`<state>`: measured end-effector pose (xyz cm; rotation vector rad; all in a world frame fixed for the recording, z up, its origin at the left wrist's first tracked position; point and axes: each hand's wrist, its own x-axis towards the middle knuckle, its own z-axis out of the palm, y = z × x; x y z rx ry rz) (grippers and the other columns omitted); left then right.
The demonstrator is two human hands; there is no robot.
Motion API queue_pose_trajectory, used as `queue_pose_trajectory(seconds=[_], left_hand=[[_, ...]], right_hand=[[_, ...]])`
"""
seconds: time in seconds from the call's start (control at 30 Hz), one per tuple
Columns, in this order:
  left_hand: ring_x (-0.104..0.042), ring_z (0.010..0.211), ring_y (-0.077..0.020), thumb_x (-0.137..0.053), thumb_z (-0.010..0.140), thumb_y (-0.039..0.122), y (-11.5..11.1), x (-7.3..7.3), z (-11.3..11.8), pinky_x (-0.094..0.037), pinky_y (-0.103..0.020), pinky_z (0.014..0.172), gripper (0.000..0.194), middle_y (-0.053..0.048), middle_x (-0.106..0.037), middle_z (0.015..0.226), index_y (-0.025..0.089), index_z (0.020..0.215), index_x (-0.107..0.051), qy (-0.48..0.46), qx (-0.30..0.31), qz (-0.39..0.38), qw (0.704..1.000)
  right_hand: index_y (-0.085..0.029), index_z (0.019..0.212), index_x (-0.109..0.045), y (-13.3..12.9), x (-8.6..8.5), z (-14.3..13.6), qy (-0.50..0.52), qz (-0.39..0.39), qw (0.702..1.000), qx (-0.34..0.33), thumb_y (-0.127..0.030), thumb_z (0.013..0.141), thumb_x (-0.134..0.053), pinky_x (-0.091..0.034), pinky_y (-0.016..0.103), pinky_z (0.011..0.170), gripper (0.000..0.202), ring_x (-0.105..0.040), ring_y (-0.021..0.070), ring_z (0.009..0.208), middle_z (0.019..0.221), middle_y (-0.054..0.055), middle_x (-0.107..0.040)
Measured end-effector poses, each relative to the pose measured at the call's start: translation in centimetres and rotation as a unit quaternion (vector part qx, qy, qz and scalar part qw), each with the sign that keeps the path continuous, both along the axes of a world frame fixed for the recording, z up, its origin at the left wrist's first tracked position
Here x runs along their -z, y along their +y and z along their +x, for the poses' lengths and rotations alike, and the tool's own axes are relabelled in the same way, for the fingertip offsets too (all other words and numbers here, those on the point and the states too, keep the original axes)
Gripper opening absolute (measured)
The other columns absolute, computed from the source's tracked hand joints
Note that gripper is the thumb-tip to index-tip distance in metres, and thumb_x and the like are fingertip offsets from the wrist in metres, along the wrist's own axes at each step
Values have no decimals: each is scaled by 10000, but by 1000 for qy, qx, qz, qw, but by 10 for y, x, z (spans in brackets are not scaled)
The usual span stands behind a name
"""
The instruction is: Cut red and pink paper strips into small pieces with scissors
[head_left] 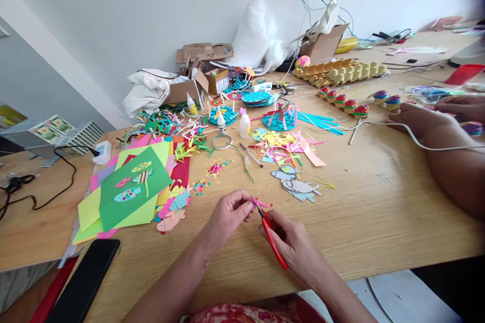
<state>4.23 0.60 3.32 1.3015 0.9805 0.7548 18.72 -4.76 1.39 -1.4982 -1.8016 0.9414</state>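
Note:
My right hand [293,245] is wrapped round a pair of red-handled scissors [276,245], their dark pointed blades angled up and left. The tips meet the fingertips of my left hand [232,211], which are pinched together. Whatever lies in that pinch is too small or hidden to make out. Just beyond the blades, small pink paper scraps [262,204] lie on the wooden table [352,222]. To the right of them are several grey and light blue paper fish [299,186]. More paper fish [172,217], in pink, blue and peach, lie to the left.
Coloured paper sheets [89,207], a green one [125,217] on top, fill the left side near a black phone [85,282]. Glue bottles [245,126], confetti dots [215,167] and strips [278,140] lie farther back. Another person's arm [443,146] rests at right, under a white cable [411,133].

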Motion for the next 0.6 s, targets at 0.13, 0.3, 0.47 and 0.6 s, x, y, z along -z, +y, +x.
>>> queue_pose_trajectory(seconds=[0.13, 0.3, 0.47, 0.6], left_hand=[[-427, 549, -79, -504, 712, 295, 1, 0, 0, -375, -199, 529, 161, 23, -460, 589, 136, 690, -519, 7, -1, 0, 1000], [-434, 548, -80, -505, 712, 309, 1, 0, -1, -385, -201, 535, 169, 27, -459, 592, 140, 701, -510, 10, 1, 6, 1000], [-445, 550, -79, -510, 712, 319, 2, 0, -2, -390, -195, 528, 175, 23, -469, 603, 145, 697, -498, 11, -4, 9, 1000], [-448, 547, -77, -512, 720, 322, 2, 1, -1, -388, -195, 529, 179, 22, -478, 605, 146, 698, -492, 4, -12, 10, 1000]], right_hand=[[-187, 633, -395, -1, 1, 2, -13, -1, 1000, 6, -336, 827, -372, -256, 206, 460, 246, -325, 81, 480, 526, -53, -379], [-182, 617, -408, -2, 2, 4, -18, -6, 1000, 5, -344, 823, -366, -252, 205, 449, 265, -309, 78, 469, 507, -53, -373], [-177, 608, -430, -1, 0, 5, -31, -9, 999, 7, -352, 819, -360, -262, 204, 446, 284, -321, 80, 467, 501, -46, -395], [-176, 603, -436, -1, 1, 5, -29, -12, 999, 6, -354, 819, -359, -256, 205, 440, 291, -309, 78, 462, 491, -49, -386]])
